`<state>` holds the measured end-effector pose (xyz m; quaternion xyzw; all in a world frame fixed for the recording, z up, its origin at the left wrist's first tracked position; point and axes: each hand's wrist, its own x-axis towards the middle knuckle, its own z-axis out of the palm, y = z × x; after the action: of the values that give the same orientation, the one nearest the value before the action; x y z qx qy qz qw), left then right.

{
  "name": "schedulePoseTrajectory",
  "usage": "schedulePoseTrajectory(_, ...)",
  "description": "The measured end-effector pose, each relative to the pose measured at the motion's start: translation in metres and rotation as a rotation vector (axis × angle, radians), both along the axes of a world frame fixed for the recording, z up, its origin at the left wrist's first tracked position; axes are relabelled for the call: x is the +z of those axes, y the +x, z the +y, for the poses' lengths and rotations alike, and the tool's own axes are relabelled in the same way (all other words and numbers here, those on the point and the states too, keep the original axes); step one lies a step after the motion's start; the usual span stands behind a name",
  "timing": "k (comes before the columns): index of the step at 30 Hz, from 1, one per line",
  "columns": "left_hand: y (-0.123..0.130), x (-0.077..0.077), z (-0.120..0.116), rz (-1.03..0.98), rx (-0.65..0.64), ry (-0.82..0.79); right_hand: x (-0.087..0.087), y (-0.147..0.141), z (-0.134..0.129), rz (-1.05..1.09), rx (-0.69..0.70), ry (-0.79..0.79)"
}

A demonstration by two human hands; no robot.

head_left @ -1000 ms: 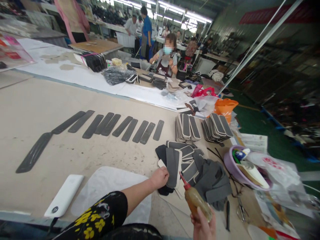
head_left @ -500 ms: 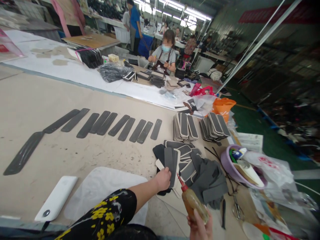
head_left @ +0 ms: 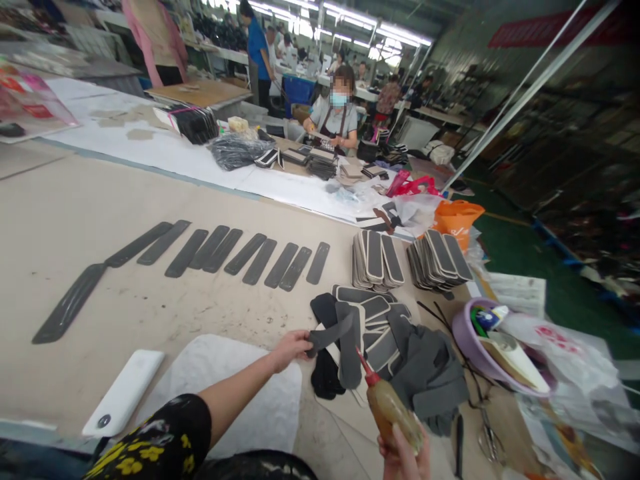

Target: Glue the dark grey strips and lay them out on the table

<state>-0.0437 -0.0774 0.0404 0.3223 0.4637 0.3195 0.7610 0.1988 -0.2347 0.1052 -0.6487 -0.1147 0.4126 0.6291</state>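
Note:
My left hand [head_left: 290, 349] pinches one end of a dark grey fabric strip [head_left: 331, 333], which reaches to the right over the loose pile. My right hand [head_left: 407, 457] is wrapped round a squeeze bottle [head_left: 393, 407] of amber liquid, its red nozzle pointing up and left. Grey pieces with cream borders [head_left: 375, 308] and a heap of plain grey strips [head_left: 433, 373] lie beyond the bottle. Black pieces [head_left: 326, 373] sit beneath the held strip. Several shiny grey strips [head_left: 295, 268] are spread in a row across the table at left.
Two stacks of bordered pieces [head_left: 376, 260] [head_left: 440, 259] stand behind the pile. A purple basin [head_left: 467, 333] and scissors [head_left: 491, 443] are at right. A white sheet [head_left: 220, 373] and a white device [head_left: 125, 393] lie near me. A masked co-worker [head_left: 335, 120] sits across the table.
My left hand has moved left from the pile, drawing a grey strip along in its fingers. My right hand still holds the bottle in nearly the same place. The view has shifted slightly.

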Motion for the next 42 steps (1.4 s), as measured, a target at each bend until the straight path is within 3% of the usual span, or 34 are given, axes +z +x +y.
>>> schedulePoseTrajectory(3,-0.061,-0.003,-0.003,-0.142,0.141,-0.135,0.0,-0.009,0.008,-0.018,0.067,-0.015)
schedulePoseTrajectory(7,-0.134,-0.007,-0.005,-0.074,0.231,-0.283,-0.009,-0.028,0.023,-0.01,0.142,-0.056)
schedulePoseTrajectory(10,-0.17,-0.008,-0.006,0.045,0.28,-0.338,-0.014,-0.05,0.037,0.004,0.223,-0.075)
schedulePoseTrajectory(12,-0.184,-0.01,-0.008,0.137,0.297,-0.284,-0.015,-0.067,0.046,0.003,0.289,-0.082)
schedulePoseTrajectory(16,-0.194,-0.02,-0.013,0.454,0.304,-0.173,-0.014,-0.102,0.064,-0.094,0.44,-0.135)
schedulePoseTrajectory(22,-0.193,-0.036,-0.023,0.62,0.377,-0.087,-0.018,-0.15,0.085,-0.226,0.624,-0.132)
schedulePoseTrajectory(24,-0.197,-0.039,-0.03,0.71,0.385,0.033,-0.024,-0.162,0.089,-0.273,0.67,-0.124)
schedulePoseTrajectory(26,-0.203,-0.042,-0.038,0.845,0.299,0.324,-0.032,-0.172,0.091,-0.358,0.697,-0.11)
schedulePoseTrajectory(28,-0.21,-0.048,-0.046,0.966,0.109,0.675,-0.042,-0.179,0.093,-0.496,0.715,-0.086)
schedulePoseTrajectory(30,-0.215,-0.056,-0.05,1.028,-0.079,0.885,-0.052,-0.185,0.094,-0.651,0.738,-0.042)
schedulePoseTrajectory(32,-0.217,-0.063,-0.052,1.065,-0.187,0.955,-0.06,-0.191,0.095,-0.788,0.767,0.03)
schedulePoseTrajectory(35,-0.218,-0.071,-0.051,1.106,-0.251,0.982,-0.066,-0.201,0.097,-0.93,0.812,0.147)
schedulePoseTrajectory(42,-0.217,-0.069,-0.049,1.154,-0.293,1.021,-0.063,-0.225,0.103,-1.086,0.902,0.264)
